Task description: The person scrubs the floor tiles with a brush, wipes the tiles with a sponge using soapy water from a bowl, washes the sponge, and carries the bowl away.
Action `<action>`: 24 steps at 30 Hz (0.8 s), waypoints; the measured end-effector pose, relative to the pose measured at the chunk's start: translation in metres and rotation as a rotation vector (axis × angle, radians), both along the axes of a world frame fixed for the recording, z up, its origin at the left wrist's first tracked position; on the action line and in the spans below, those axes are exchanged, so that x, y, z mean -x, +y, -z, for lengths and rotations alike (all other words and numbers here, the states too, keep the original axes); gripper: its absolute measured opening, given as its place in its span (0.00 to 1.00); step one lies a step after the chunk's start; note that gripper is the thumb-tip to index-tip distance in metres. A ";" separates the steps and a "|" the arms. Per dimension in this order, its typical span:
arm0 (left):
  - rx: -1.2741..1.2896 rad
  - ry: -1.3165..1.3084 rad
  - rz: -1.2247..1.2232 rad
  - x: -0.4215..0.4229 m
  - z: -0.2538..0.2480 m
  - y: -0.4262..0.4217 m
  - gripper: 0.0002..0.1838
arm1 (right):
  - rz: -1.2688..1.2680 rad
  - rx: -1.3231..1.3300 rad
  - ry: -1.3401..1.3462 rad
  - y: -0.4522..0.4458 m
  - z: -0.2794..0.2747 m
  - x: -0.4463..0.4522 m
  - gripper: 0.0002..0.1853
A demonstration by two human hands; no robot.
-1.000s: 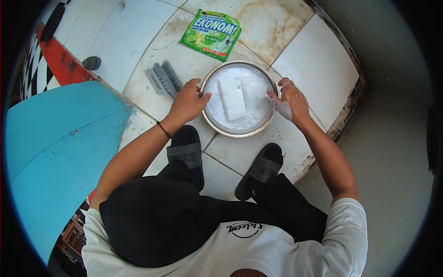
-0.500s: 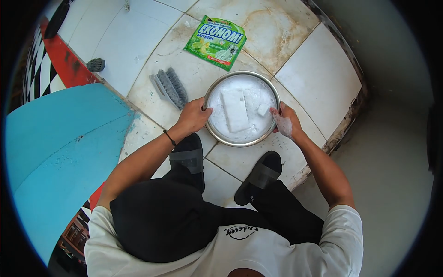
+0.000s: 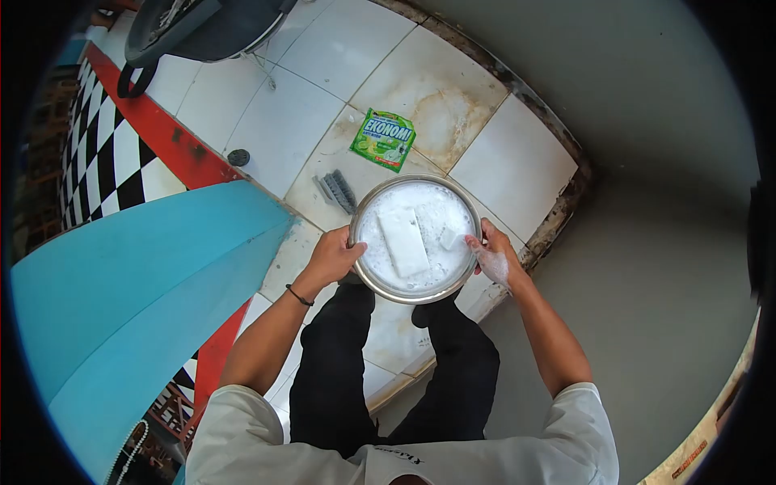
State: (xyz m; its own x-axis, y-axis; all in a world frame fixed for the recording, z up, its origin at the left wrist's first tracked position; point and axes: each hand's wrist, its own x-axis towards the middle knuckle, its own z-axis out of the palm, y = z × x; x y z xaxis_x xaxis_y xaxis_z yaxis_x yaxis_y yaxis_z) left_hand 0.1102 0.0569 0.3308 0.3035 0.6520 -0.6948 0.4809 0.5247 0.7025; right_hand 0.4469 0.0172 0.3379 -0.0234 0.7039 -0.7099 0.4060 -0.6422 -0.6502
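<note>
A round metal basin is held level between both my hands, above the tiled floor. My left hand grips its left rim, thumb over the edge. On the opposite rim my right hand is closed, with white suds over its thumb side and wrist. White foamy liquid fills the basin. A white rectangular block lies in the foam, and a smaller white piece sits close to my right thumb. Just beyond the basin are a grey scrub brush and a green Ekonomi detergent packet.
A dark round scouring pad lies on the white tiles near a red edge. A large black tub stands at the upper left. A blue surface is on the left, a grey wall on the right.
The basin has come up off the floor in both hands. My legs have straightened and the view is higher, so the brush and packet look smaller. The black tub has come into view.
</note>
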 end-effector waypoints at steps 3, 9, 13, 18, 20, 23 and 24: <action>0.020 -0.048 -0.043 0.000 -0.108 -0.011 0.13 | -0.009 -0.334 0.053 -0.019 -0.078 -0.004 0.12; 0.020 -0.178 -0.193 -0.002 -0.326 -0.041 0.13 | 0.105 -0.190 0.376 -0.022 -0.291 -0.002 0.21; -0.062 -0.151 -0.312 -0.005 -0.442 -0.080 0.13 | -0.038 -0.292 0.471 -0.037 -0.383 -0.004 0.24; -0.143 -0.223 -0.578 -0.015 -0.545 -0.127 0.13 | -0.111 -0.295 0.634 -0.013 -0.491 0.005 0.32; -0.163 -0.187 -0.645 -0.028 -0.569 -0.151 0.13 | -0.159 -0.242 0.671 -0.008 -0.516 0.007 0.37; -0.161 -0.189 -0.811 -0.024 -0.616 -0.179 0.15 | -0.198 -0.044 0.841 0.018 -0.511 0.020 0.44; -0.174 -0.180 -0.871 -0.022 -0.629 -0.196 0.15 | -0.169 0.048 0.827 0.015 -0.541 0.034 0.40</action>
State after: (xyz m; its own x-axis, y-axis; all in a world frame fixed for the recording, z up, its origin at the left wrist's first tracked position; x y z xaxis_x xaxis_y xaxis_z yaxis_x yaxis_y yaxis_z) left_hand 0.1320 -0.1391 0.9595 -0.2522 0.7926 -0.5551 -0.1614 0.5312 0.8318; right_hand 0.4125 0.0319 0.8786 -0.6512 0.6134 -0.4468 -0.0956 -0.6504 -0.7536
